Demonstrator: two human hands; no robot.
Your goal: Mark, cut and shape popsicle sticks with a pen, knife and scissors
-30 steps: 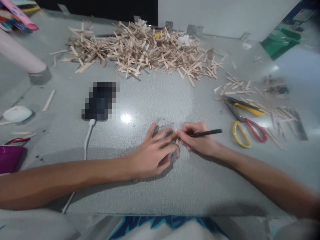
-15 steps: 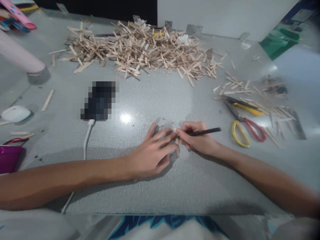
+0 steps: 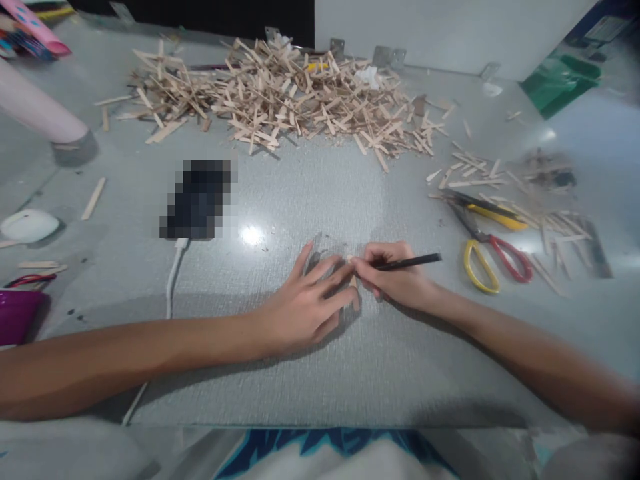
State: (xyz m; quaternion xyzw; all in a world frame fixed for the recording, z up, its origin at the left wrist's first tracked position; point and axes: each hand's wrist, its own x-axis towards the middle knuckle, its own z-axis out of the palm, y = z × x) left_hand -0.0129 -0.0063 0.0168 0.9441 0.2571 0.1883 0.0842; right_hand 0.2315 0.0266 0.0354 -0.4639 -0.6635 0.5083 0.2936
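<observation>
Shiny gray table (image 3: 325, 193), messy heap of wood sticks (image 3: 280, 100) by a white panel (image 3: 440, 33). Left hand's (image 3: 305, 303) spread, touching one small stick (image 3: 353, 283) between the hands; right hand (image 3: 395, 273) grips a black pen (image 3: 415, 261).

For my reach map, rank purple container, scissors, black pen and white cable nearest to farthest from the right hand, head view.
1. Black pen, held in the right hand.
2. Scissors, to its right.
3. White cable, to its left.
4. Purple container, far left edge.
</observation>
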